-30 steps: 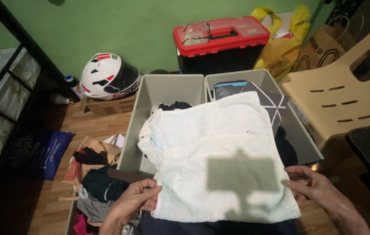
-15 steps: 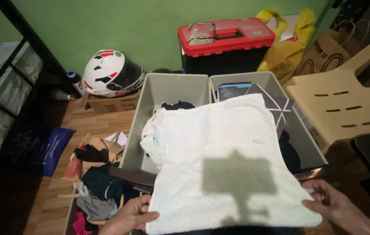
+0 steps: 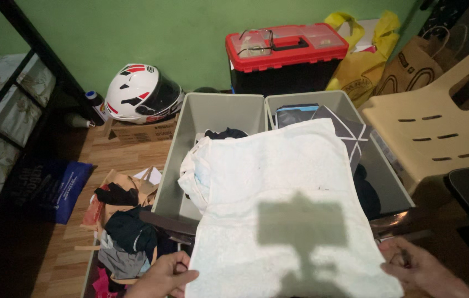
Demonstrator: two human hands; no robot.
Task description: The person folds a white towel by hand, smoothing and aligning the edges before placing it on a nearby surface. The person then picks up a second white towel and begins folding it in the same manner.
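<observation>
A white garment (image 3: 278, 187) lies spread over two grey bins (image 3: 212, 110), reaching down to the bottom edge of the head view. My left hand (image 3: 164, 275) pinches its lower left corner. My right hand (image 3: 417, 270) grips its lower right edge. A rectangular shadow falls on the cloth between my hands. The left bin holds dark clothing (image 3: 222, 133) under the garment; the right bin (image 3: 334, 99) holds a dark patterned garment (image 3: 345, 129) and a blue item.
A pile of mixed clothes (image 3: 127, 237) lies at the lower left on the wood floor. A white helmet (image 3: 142, 92) sits on a cardboard box by the green wall. A red-lidded toolbox (image 3: 287, 58), yellow bags (image 3: 364, 52) and a beige plastic chair (image 3: 438, 121) stand behind and right.
Both hands have drawn the garment's near edge down toward me, and they now sit lower in the frame. The right hand has shifted slightly inward.
</observation>
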